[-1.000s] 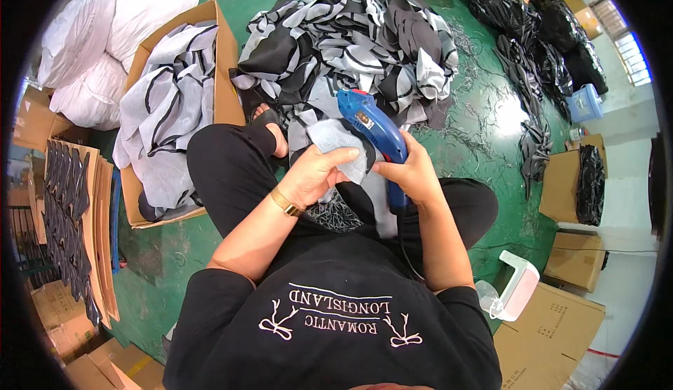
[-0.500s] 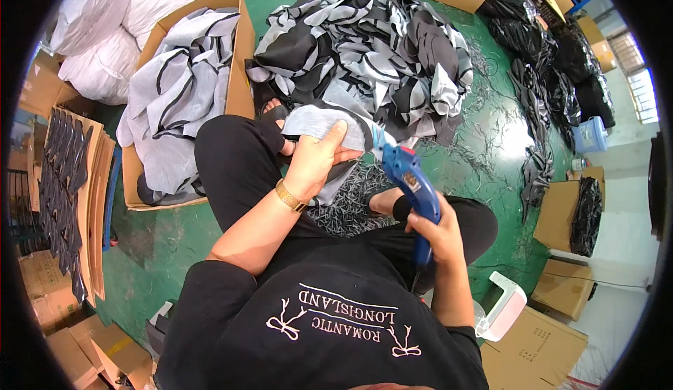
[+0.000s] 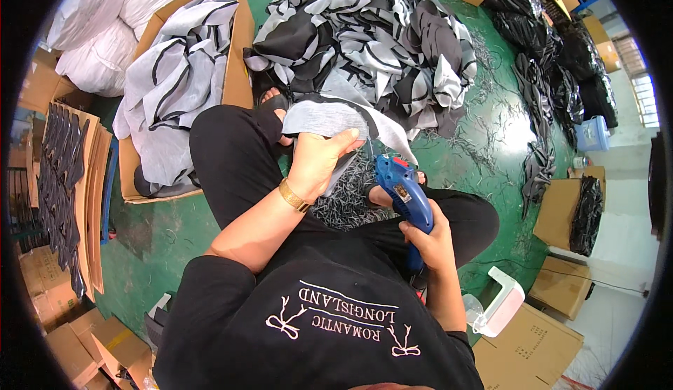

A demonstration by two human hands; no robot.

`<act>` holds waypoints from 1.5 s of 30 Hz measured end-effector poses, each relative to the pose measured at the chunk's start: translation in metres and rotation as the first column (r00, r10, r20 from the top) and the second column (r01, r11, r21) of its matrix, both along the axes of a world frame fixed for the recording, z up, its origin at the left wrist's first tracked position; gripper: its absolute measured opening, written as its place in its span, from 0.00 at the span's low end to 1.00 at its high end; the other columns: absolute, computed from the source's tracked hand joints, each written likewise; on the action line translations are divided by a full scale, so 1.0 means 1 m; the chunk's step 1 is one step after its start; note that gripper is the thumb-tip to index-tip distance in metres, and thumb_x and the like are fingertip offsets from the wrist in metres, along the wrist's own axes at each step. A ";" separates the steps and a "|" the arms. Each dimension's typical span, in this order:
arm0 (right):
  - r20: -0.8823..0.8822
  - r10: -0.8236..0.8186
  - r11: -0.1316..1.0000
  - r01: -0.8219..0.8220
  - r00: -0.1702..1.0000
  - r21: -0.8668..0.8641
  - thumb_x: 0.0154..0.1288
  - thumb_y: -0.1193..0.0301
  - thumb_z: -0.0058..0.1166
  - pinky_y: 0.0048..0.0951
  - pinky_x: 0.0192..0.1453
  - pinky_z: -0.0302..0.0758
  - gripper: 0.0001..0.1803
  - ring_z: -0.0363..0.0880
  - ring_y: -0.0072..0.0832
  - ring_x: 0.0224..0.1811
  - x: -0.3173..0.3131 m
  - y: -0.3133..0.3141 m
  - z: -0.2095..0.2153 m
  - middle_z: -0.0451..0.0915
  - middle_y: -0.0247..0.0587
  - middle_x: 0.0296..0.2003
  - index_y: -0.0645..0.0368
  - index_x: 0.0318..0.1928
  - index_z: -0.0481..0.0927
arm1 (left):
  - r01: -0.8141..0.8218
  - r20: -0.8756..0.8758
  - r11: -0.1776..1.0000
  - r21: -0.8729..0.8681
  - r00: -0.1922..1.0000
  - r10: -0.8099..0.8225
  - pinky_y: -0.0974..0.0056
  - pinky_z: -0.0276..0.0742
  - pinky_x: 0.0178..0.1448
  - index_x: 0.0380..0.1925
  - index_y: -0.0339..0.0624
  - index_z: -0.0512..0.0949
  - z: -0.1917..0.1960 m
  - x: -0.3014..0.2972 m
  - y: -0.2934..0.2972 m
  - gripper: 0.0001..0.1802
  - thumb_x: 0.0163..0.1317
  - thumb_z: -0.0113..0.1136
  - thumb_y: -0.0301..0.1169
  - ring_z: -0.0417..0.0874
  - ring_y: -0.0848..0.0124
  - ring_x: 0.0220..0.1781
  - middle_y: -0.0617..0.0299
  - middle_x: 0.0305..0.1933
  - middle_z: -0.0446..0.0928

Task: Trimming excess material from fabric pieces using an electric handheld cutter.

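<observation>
My left hand pinches the edge of a grey fabric piece with a black band, thumb on top, above my lap. Wrapped round the handle of blue electric scissors with a red button is my right hand. The scissors' front end points away from me, just right of the fabric's edge; its blades are hard to make out. A pale flap of the fabric hangs down beside that end. Grey and black thread-like trimmings lie heaped on the floor between my legs.
A large heap of grey and black fabric pieces lies ahead. At left stands a cardboard box filled with similar fabric. Black plastic bags line the right side. A white-and-pink device stands near my right elbow on the green floor.
The scissors have moved down and slightly right, away from the fabric. My left hand has shifted slightly right, and a flap of fabric now hangs to the right of it.
</observation>
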State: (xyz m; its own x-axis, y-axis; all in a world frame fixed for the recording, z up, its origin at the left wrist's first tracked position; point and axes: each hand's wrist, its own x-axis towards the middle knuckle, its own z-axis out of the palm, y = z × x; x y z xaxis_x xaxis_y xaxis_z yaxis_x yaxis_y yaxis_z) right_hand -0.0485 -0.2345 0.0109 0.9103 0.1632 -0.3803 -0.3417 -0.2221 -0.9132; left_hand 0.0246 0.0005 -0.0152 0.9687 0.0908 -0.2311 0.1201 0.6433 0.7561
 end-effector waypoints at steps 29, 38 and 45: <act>-0.032 -0.017 0.996 0.020 0.999 0.086 0.51 0.76 0.62 0.22 0.28 0.71 0.22 0.73 0.18 0.24 0.006 -0.003 0.006 0.76 0.33 0.27 0.63 0.48 0.72 | 0.117 0.099 0.962 0.246 0.984 -0.145 0.67 0.81 0.46 0.45 0.36 0.74 0.005 -0.006 0.003 0.15 0.56 0.59 0.17 0.81 0.73 0.42 0.60 0.43 0.78; -0.035 0.012 0.994 -0.008 0.999 0.109 0.51 0.78 0.61 0.21 0.29 0.71 0.23 0.73 0.18 0.24 0.014 -0.005 0.014 0.75 0.33 0.28 0.64 0.49 0.72 | 0.264 0.096 0.896 0.356 0.944 -0.316 0.70 0.76 0.41 0.47 0.38 0.73 0.014 -0.003 0.019 0.19 0.53 0.60 0.17 0.80 0.76 0.37 0.64 0.39 0.79; -0.052 0.007 0.972 0.005 0.999 0.233 0.51 0.78 0.61 0.22 0.29 0.71 0.22 0.72 0.18 0.24 0.024 -0.002 0.013 0.75 0.33 0.27 0.65 0.48 0.73 | 0.258 0.214 0.818 0.514 0.885 -0.414 0.72 0.74 0.42 0.42 0.34 0.76 0.015 -0.005 0.018 0.15 0.51 0.57 0.19 0.77 0.78 0.37 0.65 0.38 0.78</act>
State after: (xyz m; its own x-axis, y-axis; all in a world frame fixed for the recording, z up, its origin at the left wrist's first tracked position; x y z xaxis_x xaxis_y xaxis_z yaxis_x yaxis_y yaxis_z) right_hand -0.0240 -0.2368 0.0239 0.8900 0.2540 -0.3786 -0.3901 -0.0056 -0.9208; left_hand 0.0200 0.0186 0.0001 0.9702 -0.2343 0.0616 -0.0205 0.1739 0.9846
